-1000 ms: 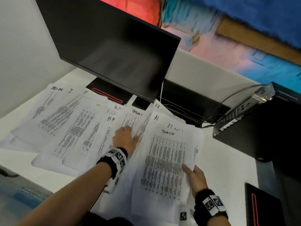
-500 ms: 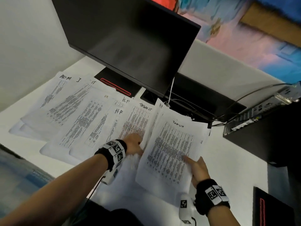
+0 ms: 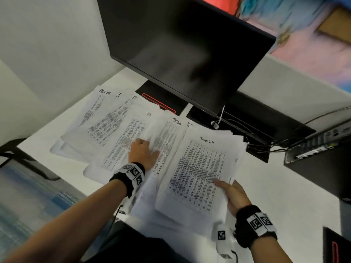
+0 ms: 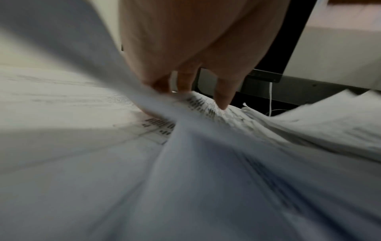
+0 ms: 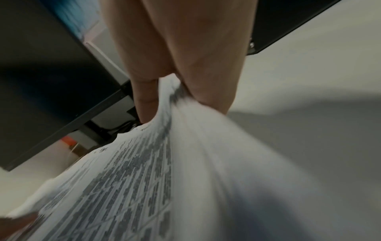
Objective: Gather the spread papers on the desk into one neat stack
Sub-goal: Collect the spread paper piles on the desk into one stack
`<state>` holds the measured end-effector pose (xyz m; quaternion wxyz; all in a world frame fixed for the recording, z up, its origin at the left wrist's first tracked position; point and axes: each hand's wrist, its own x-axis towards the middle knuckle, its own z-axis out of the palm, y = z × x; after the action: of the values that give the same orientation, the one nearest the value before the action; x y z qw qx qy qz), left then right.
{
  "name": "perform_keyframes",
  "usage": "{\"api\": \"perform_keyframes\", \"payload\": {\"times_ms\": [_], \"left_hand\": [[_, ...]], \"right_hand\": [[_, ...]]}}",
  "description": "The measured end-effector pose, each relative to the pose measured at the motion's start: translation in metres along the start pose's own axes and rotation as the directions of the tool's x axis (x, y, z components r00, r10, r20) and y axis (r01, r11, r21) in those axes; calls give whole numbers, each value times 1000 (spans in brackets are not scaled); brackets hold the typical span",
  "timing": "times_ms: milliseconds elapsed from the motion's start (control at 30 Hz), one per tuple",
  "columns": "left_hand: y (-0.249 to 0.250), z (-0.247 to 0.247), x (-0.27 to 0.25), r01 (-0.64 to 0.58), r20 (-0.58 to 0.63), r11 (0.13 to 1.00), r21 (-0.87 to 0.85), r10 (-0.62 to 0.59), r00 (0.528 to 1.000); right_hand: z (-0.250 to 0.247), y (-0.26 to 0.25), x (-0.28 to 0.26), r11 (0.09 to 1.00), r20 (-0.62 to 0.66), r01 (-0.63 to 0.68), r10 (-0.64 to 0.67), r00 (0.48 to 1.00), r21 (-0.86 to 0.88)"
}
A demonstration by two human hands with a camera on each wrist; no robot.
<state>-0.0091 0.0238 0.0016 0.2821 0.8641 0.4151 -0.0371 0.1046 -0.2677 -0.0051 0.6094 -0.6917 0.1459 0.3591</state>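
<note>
Printed sheets (image 3: 106, 126) with handwritten headings lie fanned across the left of the white desk (image 3: 275, 196). My left hand (image 3: 144, 151) sits on the middle sheets; in the left wrist view my left hand (image 4: 181, 97) pinches a curled sheet (image 4: 206, 154) between thumb and fingers. My right hand (image 3: 228, 190) holds the gathered stack (image 3: 199, 171), headed "Task List", by its right edge, thumb on top. In the right wrist view my right hand (image 5: 169, 97) pinches that stack (image 5: 144, 179), which bends down from the grip.
A black monitor (image 3: 190, 54) hangs over the back of the desk, its base (image 3: 161, 103) with a red stripe touching the far sheets. Cables (image 3: 256, 141) run to a black computer box (image 3: 319, 160) at the right. Another black device (image 3: 336, 247) sits at the near right.
My left hand has pulled the middle sheets rightward toward the stack, then reached back onto sheets further left. The stack in my right hand has tilted and now covers more sheets.
</note>
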Motion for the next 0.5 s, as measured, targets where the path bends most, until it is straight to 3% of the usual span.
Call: {"api": "perform_keyframes", "payload": {"times_ms": [167, 267, 333, 400, 500], "left_hand": [[2, -10, 3, -114, 270, 989, -89, 134, 953], [-7, -28, 12, -92, 366, 983, -162, 147, 919], [-23, -46, 28, -62, 280, 976, -210, 121, 952], [-47, -66, 51, -14, 110, 985, -170, 33, 993], [-88, -109, 84, 102, -137, 994, 39, -95, 986]], "right_hand": [[50, -1, 1, 997, -34, -19, 17, 999, -69], [59, 11, 14, 998, -81, -56, 54, 995, -22], [68, 11, 12, 997, -88, -72, 71, 994, 1], [81, 4, 2, 998, -111, -66, 64, 992, -13], [92, 0, -2, 997, -112, -55, 49, 993, -50]]}}
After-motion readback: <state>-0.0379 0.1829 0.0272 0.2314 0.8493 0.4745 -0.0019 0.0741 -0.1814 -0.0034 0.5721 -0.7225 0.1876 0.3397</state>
